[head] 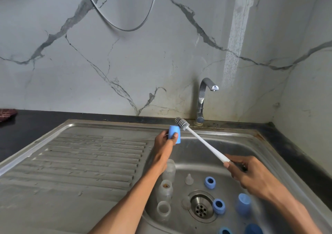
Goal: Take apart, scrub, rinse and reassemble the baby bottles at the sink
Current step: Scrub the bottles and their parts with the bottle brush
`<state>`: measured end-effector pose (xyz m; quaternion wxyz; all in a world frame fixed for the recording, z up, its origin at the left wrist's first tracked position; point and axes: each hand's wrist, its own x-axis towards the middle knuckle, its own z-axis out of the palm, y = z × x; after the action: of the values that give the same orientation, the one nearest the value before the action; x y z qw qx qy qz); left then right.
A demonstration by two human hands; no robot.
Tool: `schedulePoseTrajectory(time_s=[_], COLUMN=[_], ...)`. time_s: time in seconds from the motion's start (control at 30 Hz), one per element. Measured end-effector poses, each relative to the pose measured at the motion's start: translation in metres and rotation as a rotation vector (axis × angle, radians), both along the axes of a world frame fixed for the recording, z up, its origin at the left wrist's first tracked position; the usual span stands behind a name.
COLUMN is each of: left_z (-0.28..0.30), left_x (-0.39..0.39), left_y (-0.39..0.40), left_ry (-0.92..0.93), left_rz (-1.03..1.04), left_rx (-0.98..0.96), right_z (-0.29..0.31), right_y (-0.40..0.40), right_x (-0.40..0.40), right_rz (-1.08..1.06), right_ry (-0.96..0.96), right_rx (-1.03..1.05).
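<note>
Two hands, left (pixel 164 137) gripping blue cap (pixel 175 134), right (pixel 251 173) gripping brush (pixel 201 139) (bristles up-left).

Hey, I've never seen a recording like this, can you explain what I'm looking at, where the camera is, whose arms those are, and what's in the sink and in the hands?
There is one picture, taken by a camera worn on a person's head, looking forward and down. The two bare arms reaching in from the bottom belong to that person; there is no machine.

The left hand holds a small blue cap above the sink. The right hand has its grip on the handle end of a long white bottle brush, whose bristled head is up beside the cap.

In the steel basin lie the taken-apart pieces: clear bottle bodies along the left wall, a clear teat, blue screw rings and another blue cap around the drain. The tap stands behind, with no water visibly running. A ribbed draining board lies to the left.
</note>
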<state>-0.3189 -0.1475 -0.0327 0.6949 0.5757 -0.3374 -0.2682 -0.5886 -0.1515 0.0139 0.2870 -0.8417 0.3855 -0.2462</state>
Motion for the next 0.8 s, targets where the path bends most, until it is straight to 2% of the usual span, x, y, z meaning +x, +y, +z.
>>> schedulePoseTrajectory(time_s=[0.1, 0.27, 0.37, 0.47, 0.57, 0.7, 0.8], left_z=[-0.003, 0.008, 0.008, 0.005, 0.008, 0.009, 0.006], left_x=[-0.012, 0.003, 0.011, -0.008, -0.024, 0.002, 0.004], left_y=[-0.008, -0.005, -0.001, -0.001, -0.002, -0.001, 0.001], left_ry=[0.037, 0.239, 0.327, 0.298, 0.356, 0.476, 0.453], left_rz=[-0.170, -0.031, -0.031, -0.185, -0.281, -0.182, -0.167], left_rx=[0.075, -0.010, -0.036, 0.007, 0.029, -0.019, 0.008], right_z=[-0.002, 0.003, -0.002, -0.008, -0.009, -0.009, -0.010], right_y=[-0.002, -0.002, -0.004, -0.006, -0.008, -0.006, -0.008], right_x=[0.001, -0.003, -0.005, 0.001, 0.001, 0.000, 0.000], right_rz=[-0.018, 0.044, 0.043, -0.013, -0.060, -0.013, -0.004], right_ry=[0.011, 0.051, 0.080, 0.061, 0.046, 0.083, 0.105], right_rx=[-0.017, 0.023, 0.061, 0.026, 0.033, 0.082, 0.114])
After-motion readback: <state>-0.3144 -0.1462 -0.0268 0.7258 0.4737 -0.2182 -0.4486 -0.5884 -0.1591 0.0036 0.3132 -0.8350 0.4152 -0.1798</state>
